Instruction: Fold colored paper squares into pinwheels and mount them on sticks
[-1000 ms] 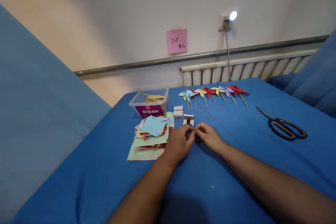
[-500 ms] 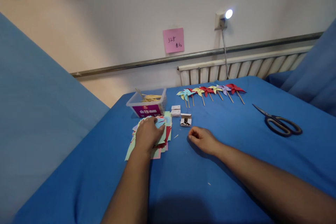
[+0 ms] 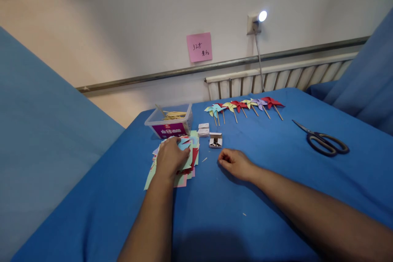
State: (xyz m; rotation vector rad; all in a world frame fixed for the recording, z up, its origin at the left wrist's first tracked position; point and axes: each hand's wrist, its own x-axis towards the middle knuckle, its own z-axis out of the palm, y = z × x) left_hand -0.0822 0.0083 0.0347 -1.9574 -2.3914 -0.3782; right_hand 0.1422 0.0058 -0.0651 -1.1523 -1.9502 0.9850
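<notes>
My left hand [image 3: 172, 157] rests palm-down on a stack of coloured paper pieces [image 3: 194, 147]. Its thumb is spread from the fingers, whose tips are partly hidden, and the hand looks open. Green, pink, red and light blue sheets show around it, some with slits cut in. To the right, my right hand [image 3: 236, 163] lies on the blue cloth with its fingers curled closed; whatever may be inside is hidden. Just beyond it stands a small open box [image 3: 215, 141] with shiny metal bits in it. Small white boxes [image 3: 203, 129] sit behind that one.
A clear plastic tub [image 3: 172, 127] of thin wooden sticks stands behind the paper. Several paper pinwheels [image 3: 238, 106] on sticks lie in a row at the back. Black-handled scissors [image 3: 322, 139] lie at right. A pink note [image 3: 199, 47] is on the wall.
The whole view has shifted slightly, so most things appear a little further left. Both hands keep nearly the same pose and place.
</notes>
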